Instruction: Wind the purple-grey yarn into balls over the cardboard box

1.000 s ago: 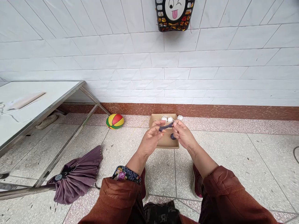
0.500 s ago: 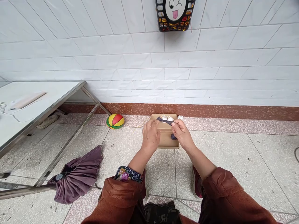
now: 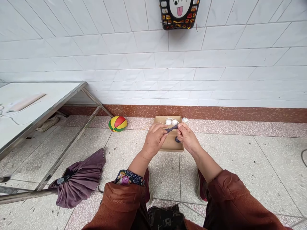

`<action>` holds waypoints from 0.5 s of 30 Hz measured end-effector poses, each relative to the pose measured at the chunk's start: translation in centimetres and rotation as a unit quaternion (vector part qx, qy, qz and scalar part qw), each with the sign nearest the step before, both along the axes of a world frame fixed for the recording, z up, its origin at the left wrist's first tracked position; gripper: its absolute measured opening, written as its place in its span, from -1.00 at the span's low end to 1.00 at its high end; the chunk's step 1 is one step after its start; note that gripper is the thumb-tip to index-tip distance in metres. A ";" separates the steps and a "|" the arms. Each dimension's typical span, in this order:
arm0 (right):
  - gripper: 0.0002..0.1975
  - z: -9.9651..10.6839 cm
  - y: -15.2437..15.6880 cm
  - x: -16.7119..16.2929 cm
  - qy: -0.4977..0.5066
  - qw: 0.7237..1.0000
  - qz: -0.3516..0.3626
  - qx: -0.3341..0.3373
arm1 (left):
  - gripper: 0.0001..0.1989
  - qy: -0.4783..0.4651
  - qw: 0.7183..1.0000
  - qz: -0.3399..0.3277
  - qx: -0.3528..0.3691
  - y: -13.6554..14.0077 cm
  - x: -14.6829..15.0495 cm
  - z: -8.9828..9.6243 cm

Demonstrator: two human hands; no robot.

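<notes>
Between my hands stretches a short bundle of dark blue-grey yarn. My left hand pinches its left end between thumb and fingers. At the other end, my right hand grips the yarn with its fingertips. Below them on the floor lies an open cardboard box with two shallow halves. A dark yarn ball sits in the near half, partly behind my right hand. In the far half rest white yarn balls, and another white ball lies just right of the box.
A red, yellow and green ball lies near the wall. To the left stands a metal-framed table, with a purple folded cloth item by its leg. A black basket hangs on the tiled wall.
My left hand has closed its fingers on the left end of the yarn bundle, which now tilts down to the left. The right hand keeps its grip, almost unmoved.
</notes>
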State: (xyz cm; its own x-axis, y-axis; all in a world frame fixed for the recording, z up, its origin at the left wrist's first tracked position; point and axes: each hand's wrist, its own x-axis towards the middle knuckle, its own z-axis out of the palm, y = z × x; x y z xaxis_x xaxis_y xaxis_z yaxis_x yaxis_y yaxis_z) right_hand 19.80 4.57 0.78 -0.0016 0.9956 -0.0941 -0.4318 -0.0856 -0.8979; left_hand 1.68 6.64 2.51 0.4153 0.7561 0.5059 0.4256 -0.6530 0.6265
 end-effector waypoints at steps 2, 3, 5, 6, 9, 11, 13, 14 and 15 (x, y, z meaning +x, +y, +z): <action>-0.57 0.1 0.0 0.0 0.013 1.000 0.006 -0.010 | -0.94 -0.013 1.000 -0.018 -0.020 -0.1 0.0 0.1; -0.57 0.1 0.0 0.1 0.018 1.000 0.007 -0.014 | -0.94 -0.019 0.999 -0.020 -0.027 -0.2 0.0 0.0; -0.55 0.1 -0.1 0.1 0.027 0.999 0.006 -0.023 | -0.93 -0.027 0.999 -0.015 -0.028 -0.2 0.0 -0.2; -0.54 0.1 -0.1 0.1 0.031 0.999 0.005 -0.029 | -0.93 -0.028 0.999 -0.010 -0.021 -0.3 0.0 -0.4; -0.53 0.1 -0.2 0.0 0.038 0.998 0.000 -0.043 | -0.94 -0.021 0.999 0.006 0.030 -0.3 0.0 -0.9; -0.53 0.2 -0.2 -0.1 0.043 0.998 -0.003 -0.048 | -0.95 -0.011 0.997 0.024 0.073 -0.3 0.0 -1.1; -0.52 0.3 -0.3 -0.2 0.050 0.997 -0.002 -0.055 | -0.92 -0.003 0.993 0.047 0.109 -0.3 -0.1 -1.2; -0.51 0.3 -0.3 -0.3 0.054 0.997 -0.001 -0.060 | -0.91 -0.001 0.991 0.056 0.122 -0.3 -0.1 -1.2; -0.51 0.4 -0.4 -0.4 0.058 0.996 0.001 -0.064 | -0.90 -0.002 0.989 0.061 0.132 -0.3 -0.2 -1.2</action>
